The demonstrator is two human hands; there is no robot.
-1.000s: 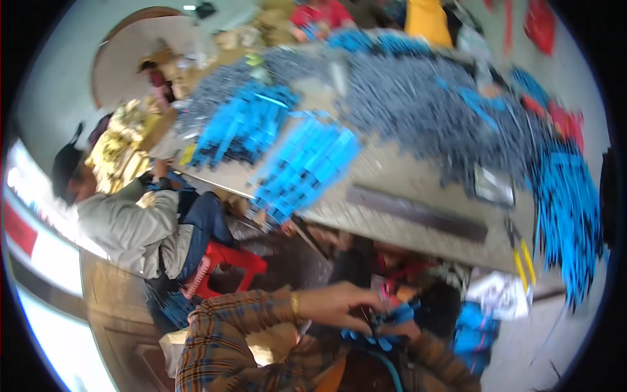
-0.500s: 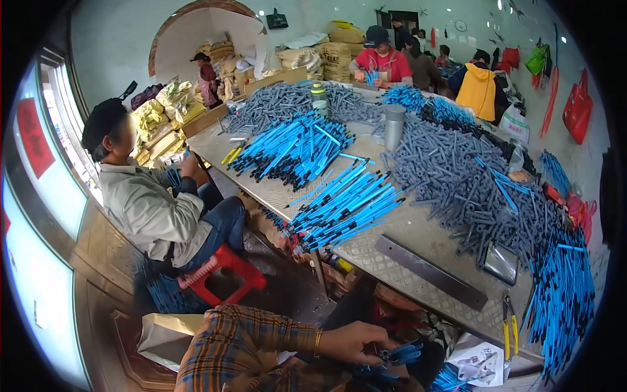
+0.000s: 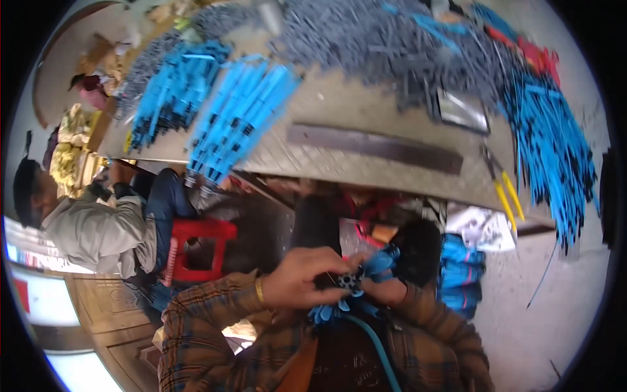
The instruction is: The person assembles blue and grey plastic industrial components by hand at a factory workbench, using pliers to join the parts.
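Blue strips (image 3: 381,261) are being clasped by left hand (image 3: 304,277) and right hand (image 3: 388,291), below the near edge of the table (image 3: 320,101); one pile (image 3: 243,119), seemingly done, is overhanging it, grey pieces (image 3: 359,49) behind lying apparently unworked.

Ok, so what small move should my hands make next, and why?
I'd probably even up the blue strips between the left hand and right hand: both hands hold them, yet they jut out at different angles, some above the right hand, some below the left.
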